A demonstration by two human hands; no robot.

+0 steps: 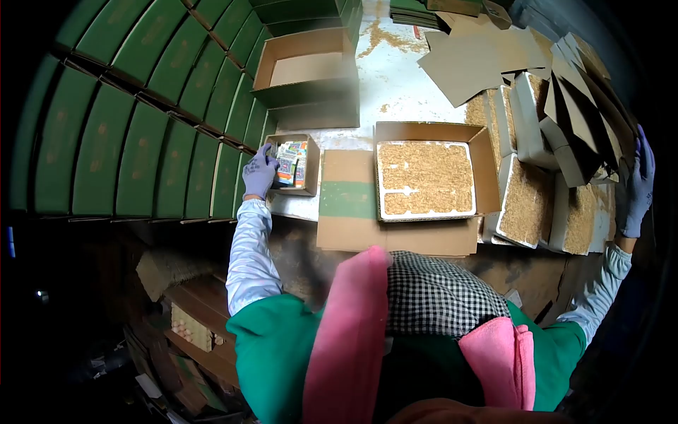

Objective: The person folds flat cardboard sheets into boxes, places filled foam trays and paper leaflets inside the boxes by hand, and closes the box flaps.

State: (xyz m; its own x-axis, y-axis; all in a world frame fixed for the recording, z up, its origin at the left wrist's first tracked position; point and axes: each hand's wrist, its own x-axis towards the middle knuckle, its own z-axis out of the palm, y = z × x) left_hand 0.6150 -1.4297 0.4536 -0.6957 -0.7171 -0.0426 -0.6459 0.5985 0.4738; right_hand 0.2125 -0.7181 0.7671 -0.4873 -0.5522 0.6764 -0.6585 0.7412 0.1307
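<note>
At the left of the white worktop, the gloved left hand is reaching over the near-left edge of a small open carton, where printed packets are lying; its fingers are bending at the rim, and I cannot tell how far they are closing or whether they are gripping a packet; well apart on the far right, the gloved right hand is reaching up beside the cardboard pieces, its fingers looking fairly straight, though I cannot tell whether they are holding any; between the hands, a large open carton is holding a white-edged slab with a grainy brown top; similar slabs are leaning to its right; green cartons are standing in stacked rows on the left; another open carton is sitting behind the small one.
</note>
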